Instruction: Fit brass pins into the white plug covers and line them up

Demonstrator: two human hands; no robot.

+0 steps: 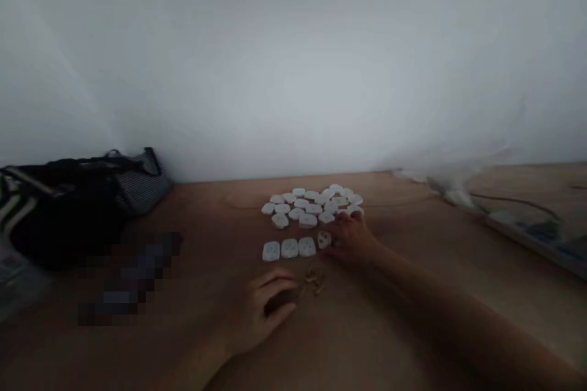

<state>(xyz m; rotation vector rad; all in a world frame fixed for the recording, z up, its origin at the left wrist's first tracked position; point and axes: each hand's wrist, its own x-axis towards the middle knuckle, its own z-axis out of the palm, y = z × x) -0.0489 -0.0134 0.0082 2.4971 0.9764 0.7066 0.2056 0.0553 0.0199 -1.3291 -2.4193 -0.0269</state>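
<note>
My right hand (352, 237) has its thumb and fingers about a white rounded-square piece with dark holes (324, 239), like a socket or plug part, at the right end of a short row. Three similar white pieces lie flat in that row, the nearest of them a holed piece (307, 247). Below the row, my left hand (271, 302) rests with fingers curved and apart from the thumb, nothing between them. Just right of its fingertips is a small heap of brass-coloured pins (314, 280). Behind the row, several more white pieces (307, 220) lie in a loose cluster.
A black bag (68, 214) stands at the left of the wooden table (220, 220), with a blurred-out item (132, 281) before it. At the right are crumpled clear plastic (452, 186), a dark cable (518, 198) and a shallow tray (527, 232). A pale wall (293, 73) rises behind.
</note>
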